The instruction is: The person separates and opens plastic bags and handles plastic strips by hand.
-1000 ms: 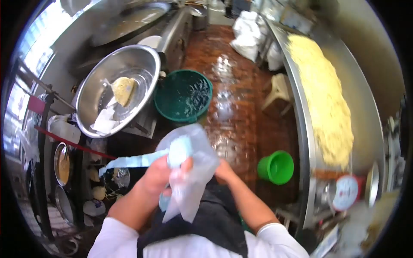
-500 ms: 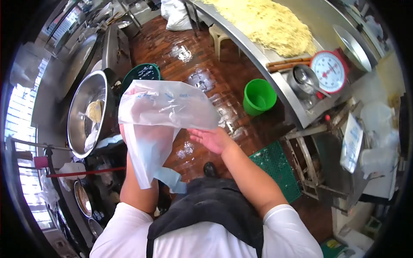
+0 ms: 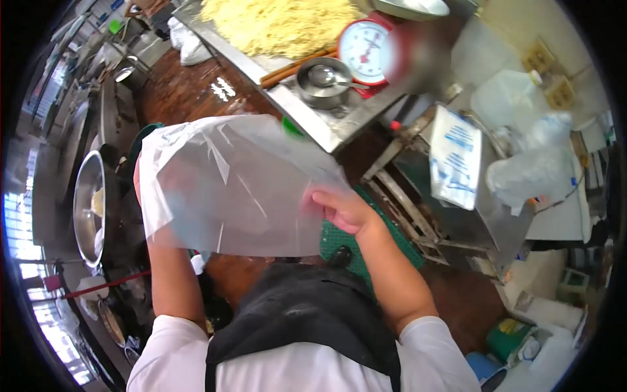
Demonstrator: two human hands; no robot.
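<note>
A large translucent white plastic bag point(image 3: 251, 176) is spread out between my two hands. My right hand point(image 3: 344, 209) pinches its right edge, the thumb on top and the other fingers curled in. At the far left edge of the bag my left hand point(image 3: 136, 181) holds it; most of that hand is hidden behind the plastic. Something light blue point(image 3: 186, 212) shows dimly through the bag near my left wrist, and I cannot make out what it is.
A steel table point(image 3: 228, 49) bears yellow noodles point(image 3: 281, 26), a steel pot point(image 3: 321, 88) and a red dial scale point(image 3: 364, 52). Left stands a large steel basin point(image 3: 81, 215). A printed plastic pack point(image 3: 456, 157) lies to the right. A green mat point(image 3: 392, 242) covers floor nearby.
My right hand, open beside the bag before, has closed on its edge. The bag has been opened out wider. My view has turned right, and the scale and table now sit nearer the middle.
</note>
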